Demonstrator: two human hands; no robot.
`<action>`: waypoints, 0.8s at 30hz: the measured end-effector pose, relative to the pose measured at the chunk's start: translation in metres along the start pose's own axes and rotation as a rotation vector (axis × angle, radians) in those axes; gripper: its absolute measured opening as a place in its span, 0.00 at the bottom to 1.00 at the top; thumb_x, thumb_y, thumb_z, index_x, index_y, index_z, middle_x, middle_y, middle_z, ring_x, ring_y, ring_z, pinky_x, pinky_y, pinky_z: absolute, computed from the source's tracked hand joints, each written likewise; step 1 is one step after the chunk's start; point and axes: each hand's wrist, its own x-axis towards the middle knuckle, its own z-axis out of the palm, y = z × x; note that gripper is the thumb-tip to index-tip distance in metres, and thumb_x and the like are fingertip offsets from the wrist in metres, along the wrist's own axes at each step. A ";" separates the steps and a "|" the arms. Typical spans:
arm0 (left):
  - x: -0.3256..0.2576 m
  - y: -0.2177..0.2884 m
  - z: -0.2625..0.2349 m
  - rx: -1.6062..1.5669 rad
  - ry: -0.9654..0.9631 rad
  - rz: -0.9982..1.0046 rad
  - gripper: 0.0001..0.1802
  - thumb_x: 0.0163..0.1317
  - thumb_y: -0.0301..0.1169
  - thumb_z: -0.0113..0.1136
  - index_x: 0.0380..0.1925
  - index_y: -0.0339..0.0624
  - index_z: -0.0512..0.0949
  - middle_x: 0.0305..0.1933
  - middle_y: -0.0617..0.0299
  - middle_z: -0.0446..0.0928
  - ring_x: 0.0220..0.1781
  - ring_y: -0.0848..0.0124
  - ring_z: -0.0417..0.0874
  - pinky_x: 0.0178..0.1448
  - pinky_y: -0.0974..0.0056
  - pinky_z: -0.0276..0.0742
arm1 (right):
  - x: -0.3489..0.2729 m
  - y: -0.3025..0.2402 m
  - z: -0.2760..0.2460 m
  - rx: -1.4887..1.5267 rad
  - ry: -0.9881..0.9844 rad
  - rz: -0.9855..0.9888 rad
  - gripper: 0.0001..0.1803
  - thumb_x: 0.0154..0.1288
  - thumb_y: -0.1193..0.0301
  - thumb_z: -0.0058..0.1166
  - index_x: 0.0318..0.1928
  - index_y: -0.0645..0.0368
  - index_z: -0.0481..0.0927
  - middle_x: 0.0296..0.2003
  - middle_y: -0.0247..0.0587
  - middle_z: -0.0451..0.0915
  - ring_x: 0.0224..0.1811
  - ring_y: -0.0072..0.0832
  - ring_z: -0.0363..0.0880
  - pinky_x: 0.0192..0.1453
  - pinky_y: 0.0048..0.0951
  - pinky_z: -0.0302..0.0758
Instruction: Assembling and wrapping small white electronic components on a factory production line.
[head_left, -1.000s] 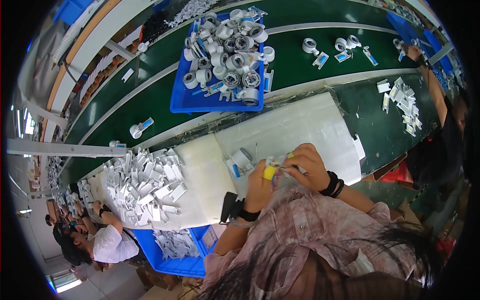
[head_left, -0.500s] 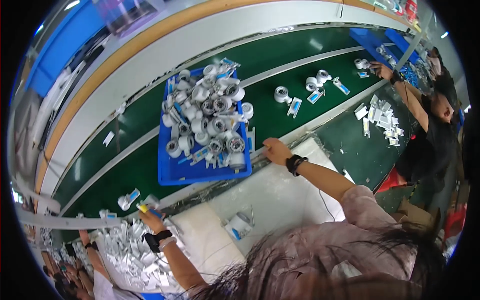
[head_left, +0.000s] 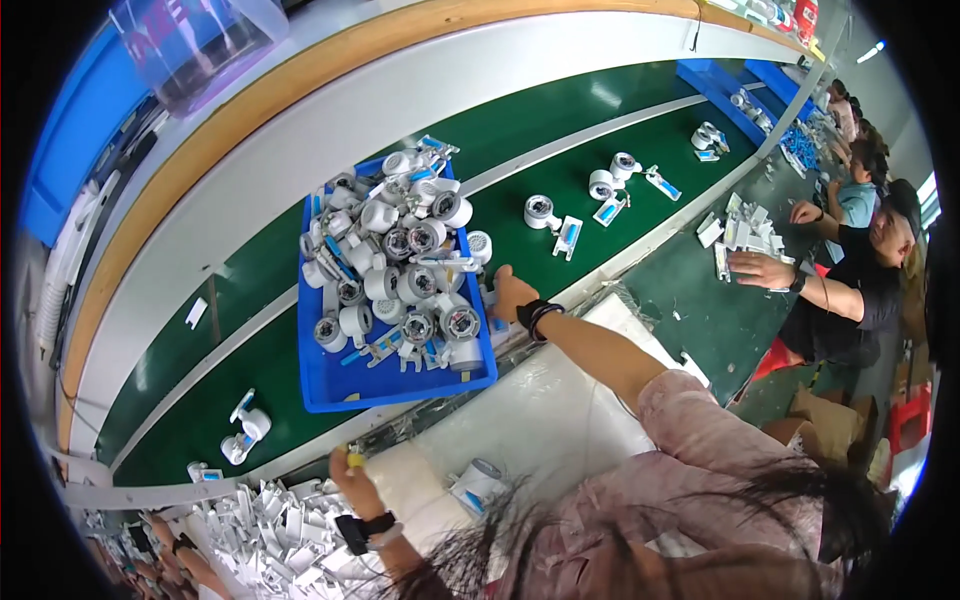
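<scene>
My left hand [head_left: 358, 488] is closed above the near edge of the belt, with a small yellow-ended tool [head_left: 354, 460] in its fingers; the rest of the tool is hidden. My right hand [head_left: 513, 294] is curled at the right side of a blue tray [head_left: 345, 397], next to a white part mostly covered by the fingers. What it grips I cannot make out. The tray is heaped with round white plastic housings [head_left: 380, 216] with blue-marked arms. On the belt to the left of the tray lie a couple of similar housings [head_left: 246, 436].
Several more housings [head_left: 540, 211] lie along the green belt [head_left: 510, 255] to the right. White flat parts [head_left: 285, 530] are piled at lower left. A single housing [head_left: 480, 484] rests on the pale work surface [head_left: 550, 400]. A co-worker's hand [head_left: 762, 270] touches parts at right.
My left hand has drawn back from the belt toward me, leaving housings there. My right hand has moved closer against the tray's side. The co-worker's hand has left the belt for the parts pile.
</scene>
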 end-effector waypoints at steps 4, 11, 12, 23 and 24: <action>-0.054 0.097 0.035 -0.518 -0.251 -0.185 0.19 0.65 0.29 0.53 0.57 0.40 0.71 0.57 0.55 0.75 0.54 0.66 0.78 0.50 0.64 0.78 | -0.010 0.047 -0.009 0.148 0.151 -0.119 0.36 0.47 0.65 0.70 0.51 0.63 0.62 0.40 0.57 0.78 0.39 0.52 0.81 0.45 0.46 0.81; -0.133 0.199 0.085 -0.595 -0.758 -0.383 0.20 0.68 0.37 0.50 0.55 0.37 0.72 0.50 0.54 0.79 0.48 0.66 0.82 0.48 0.65 0.79 | -0.118 0.056 -0.043 0.765 -0.392 -0.166 0.29 0.55 0.67 0.66 0.54 0.58 0.66 0.33 0.40 0.77 0.26 0.24 0.80 0.23 0.26 0.78; -0.141 0.200 0.101 -0.622 -0.802 -0.427 0.21 0.68 0.39 0.49 0.55 0.38 0.72 0.51 0.53 0.79 0.49 0.66 0.82 0.49 0.64 0.79 | -0.141 0.055 -0.049 0.744 -0.434 -0.188 0.29 0.57 0.67 0.65 0.55 0.57 0.66 0.32 0.37 0.77 0.24 0.22 0.78 0.23 0.24 0.77; -0.181 0.231 0.172 -0.914 -1.015 -0.671 0.14 0.68 0.33 0.51 0.52 0.41 0.72 0.42 0.61 0.78 0.37 0.74 0.82 0.36 0.69 0.80 | -0.307 0.062 -0.075 0.622 -0.582 -0.183 0.37 0.60 0.74 0.60 0.67 0.61 0.57 0.30 0.43 0.79 0.30 0.26 0.81 0.34 0.23 0.77; -0.177 0.242 0.159 -0.905 -1.012 -0.671 0.14 0.68 0.33 0.51 0.52 0.41 0.72 0.42 0.61 0.78 0.37 0.74 0.82 0.36 0.69 0.80 | -0.300 0.076 -0.075 0.629 -0.585 -0.186 0.37 0.60 0.74 0.60 0.67 0.61 0.57 0.30 0.43 0.79 0.30 0.26 0.81 0.34 0.23 0.77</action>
